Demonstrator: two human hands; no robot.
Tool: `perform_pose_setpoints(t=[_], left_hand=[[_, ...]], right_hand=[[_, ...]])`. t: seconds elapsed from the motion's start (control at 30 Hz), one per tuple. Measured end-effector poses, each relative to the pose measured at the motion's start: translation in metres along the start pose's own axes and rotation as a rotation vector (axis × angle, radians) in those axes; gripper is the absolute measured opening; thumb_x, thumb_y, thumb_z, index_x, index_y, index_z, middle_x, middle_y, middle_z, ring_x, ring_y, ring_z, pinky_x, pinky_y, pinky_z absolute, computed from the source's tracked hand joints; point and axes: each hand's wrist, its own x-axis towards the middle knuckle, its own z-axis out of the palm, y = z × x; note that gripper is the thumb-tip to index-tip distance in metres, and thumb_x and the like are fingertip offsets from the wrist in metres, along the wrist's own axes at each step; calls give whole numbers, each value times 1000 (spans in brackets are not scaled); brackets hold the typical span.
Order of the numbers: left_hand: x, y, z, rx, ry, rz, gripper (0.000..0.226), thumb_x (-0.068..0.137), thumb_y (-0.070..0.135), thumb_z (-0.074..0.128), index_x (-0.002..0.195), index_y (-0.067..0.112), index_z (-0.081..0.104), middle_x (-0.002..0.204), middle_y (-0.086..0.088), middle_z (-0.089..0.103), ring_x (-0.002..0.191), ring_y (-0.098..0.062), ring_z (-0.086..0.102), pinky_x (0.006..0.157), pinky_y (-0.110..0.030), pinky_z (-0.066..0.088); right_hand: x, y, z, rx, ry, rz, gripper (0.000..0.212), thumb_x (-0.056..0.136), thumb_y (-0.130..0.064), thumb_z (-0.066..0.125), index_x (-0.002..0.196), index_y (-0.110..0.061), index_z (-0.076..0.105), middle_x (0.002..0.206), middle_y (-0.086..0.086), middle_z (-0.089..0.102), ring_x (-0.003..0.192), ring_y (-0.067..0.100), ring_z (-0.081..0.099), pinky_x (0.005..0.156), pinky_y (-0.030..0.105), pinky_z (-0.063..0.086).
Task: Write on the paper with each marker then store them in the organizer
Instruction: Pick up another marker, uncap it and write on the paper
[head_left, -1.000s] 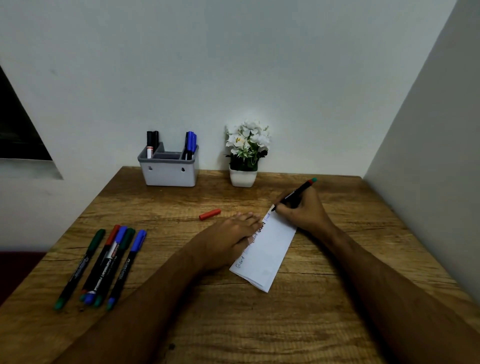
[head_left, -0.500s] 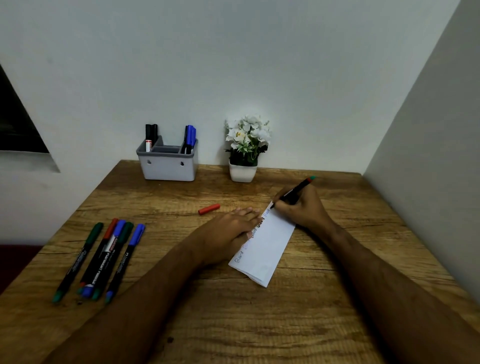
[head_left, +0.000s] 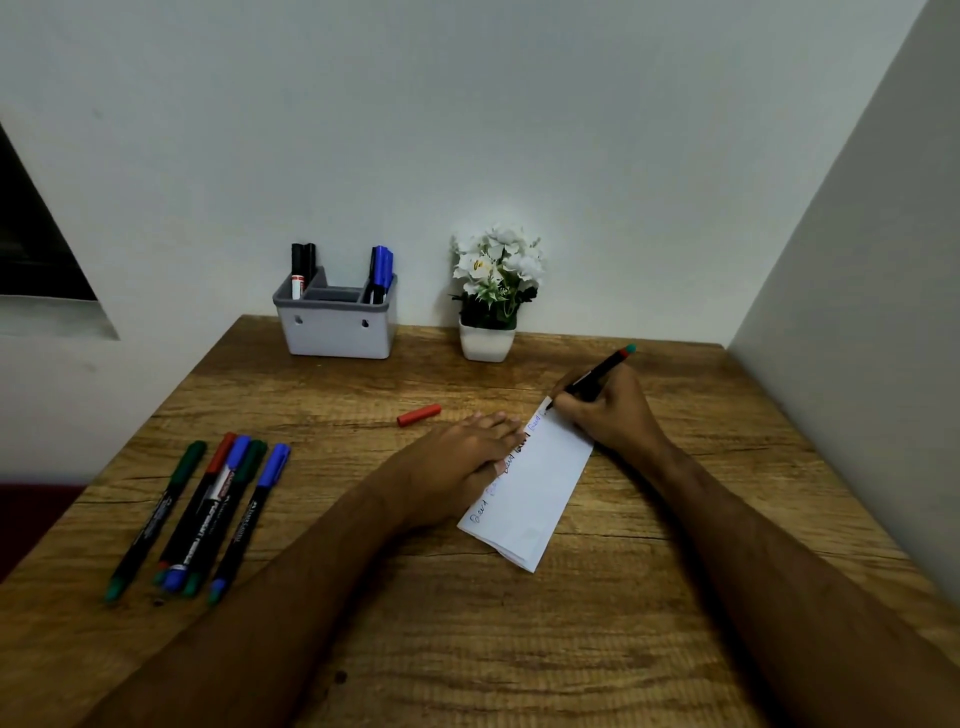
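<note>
While I watch the head view from my end, I see five capped markers (head_left: 200, 512) lying side by side at the left of the wooden table (head_left: 519, 649): green, red, blue, green, blue. Beyond them, against the wall, stands the grey organizer (head_left: 336, 332), with black markers (head_left: 302, 267) upright in its left compartment and blue markers (head_left: 382, 273) in its right one. A loose red cap (head_left: 418, 415) lies on the table between the organizer and the left hand (head_left: 467, 457). That hand rests flat, fingers straight, pressing down the left edge of the folded white paper (head_left: 535, 488), where short handwritten words run along the edge. Behind, near the wall, sits a white pot of white flowers (head_left: 491, 291). At the paper's far corner the right hand (head_left: 608, 415) grips an uncapped marker (head_left: 597, 375), its tip touching the paper and its red-and-green end tilted up and away to the right.
</note>
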Motion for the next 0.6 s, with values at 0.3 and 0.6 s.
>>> perform_pose_setpoints(t=[0.3, 0.6], left_hand=[[1, 0, 0, 16, 16, 13, 49, 106, 25, 36, 154, 19, 29, 163, 3, 20, 151, -10, 13, 122, -26, 9], [-1, 0, 0, -13, 27, 15, 49, 105, 25, 36, 154, 19, 30, 163, 3, 22, 151, -10, 14, 124, -33, 14]], right_hand=[[3, 5, 1, 1, 38, 24, 11, 82, -3, 71, 75, -9, 78, 74, 5, 77, 67, 18, 73, 59, 36, 56], [4, 7, 1, -12, 76, 48, 9, 81, -4, 71, 74, -7, 76, 73, 9, 76, 65, 23, 72, 57, 41, 57]])
